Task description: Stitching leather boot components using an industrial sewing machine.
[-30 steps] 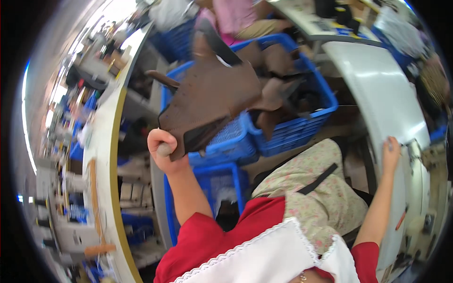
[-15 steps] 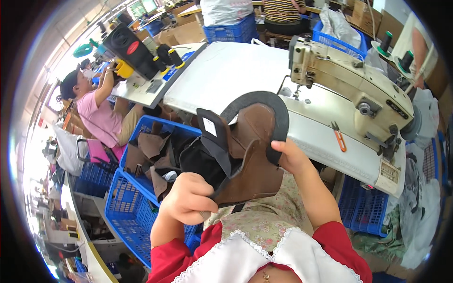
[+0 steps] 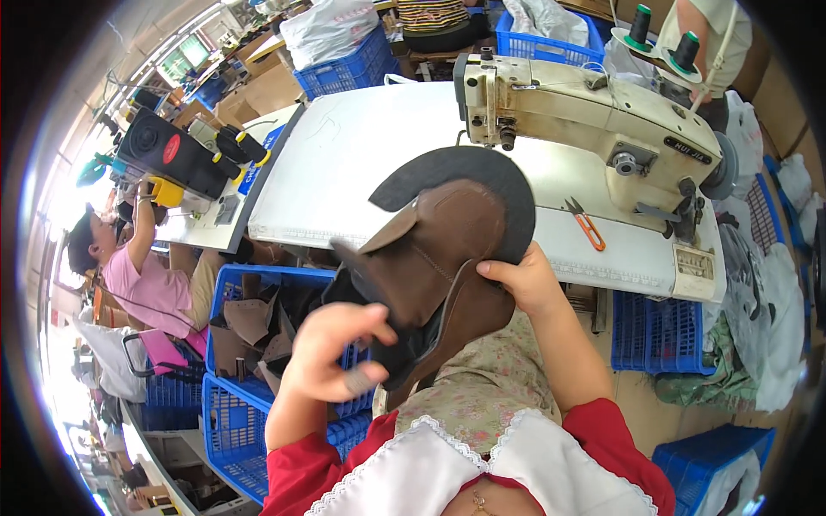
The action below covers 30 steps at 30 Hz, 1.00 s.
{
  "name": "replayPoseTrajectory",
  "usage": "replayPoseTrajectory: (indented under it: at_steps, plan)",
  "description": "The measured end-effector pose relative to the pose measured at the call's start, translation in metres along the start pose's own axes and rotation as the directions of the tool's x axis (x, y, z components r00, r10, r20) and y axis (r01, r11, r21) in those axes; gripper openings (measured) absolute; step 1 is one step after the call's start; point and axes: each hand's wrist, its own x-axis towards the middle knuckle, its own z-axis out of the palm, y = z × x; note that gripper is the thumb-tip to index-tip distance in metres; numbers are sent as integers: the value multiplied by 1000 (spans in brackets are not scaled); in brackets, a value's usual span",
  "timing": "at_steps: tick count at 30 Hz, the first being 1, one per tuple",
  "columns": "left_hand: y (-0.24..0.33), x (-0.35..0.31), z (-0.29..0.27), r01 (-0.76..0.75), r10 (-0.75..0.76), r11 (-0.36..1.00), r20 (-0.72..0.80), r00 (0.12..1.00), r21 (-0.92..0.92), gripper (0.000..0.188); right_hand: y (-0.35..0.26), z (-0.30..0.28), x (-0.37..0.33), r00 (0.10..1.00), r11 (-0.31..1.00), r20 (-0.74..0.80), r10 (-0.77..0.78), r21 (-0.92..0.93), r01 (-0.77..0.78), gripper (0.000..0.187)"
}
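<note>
A brown leather-look shoe upper with black lining is held up in front of me, over my lap and the near edge of the white table. A wide, dark curved band runs round its far end. My right hand grips its right side, thumb on the brown face. My left hand is beside the black lining at the lower left, thumb and fingers apart and slightly blurred. A grey band shows on one of its fingers. Whether the fingertips touch the lining I cannot tell.
A sewing machine stands on the white table, with orange-handled thread snips before it. Blue baskets sit at my left, one with brown and black pieces. Another blue basket is under the table. A co-worker in pink sits left.
My left hand has let go of the upper's edge and its fingers have spread. The upper has turned, showing more brown face; its white label is now hidden. The view has shifted to the right.
</note>
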Motion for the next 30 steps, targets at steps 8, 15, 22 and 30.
replayPoseTrajectory:
  at_steps: [8, 15, 22, 30]
  plan:
    - [-101, 15, -35, 366, -413, 896, -169, 895, -251, 67, 23, 9, 3, 998, 957, 21, 52, -287, -44, 23]
    - [-123, 43, -46, 589, -480, 709, 347, 806, -388, 55, 13, 18, 10, 972, 959, 83, 221, -199, -201, 34]
    - [-119, 57, -8, 657, -615, 545, 285, 736, -521, 37, 0, 15, 5, 987, 963, 53, 153, -231, -137, 53]
    - [-123, 62, 1, 579, -719, 422, 131, 683, -697, 41, -20, 30, -7, 729, 151, 286, -622, -870, 469, 74]
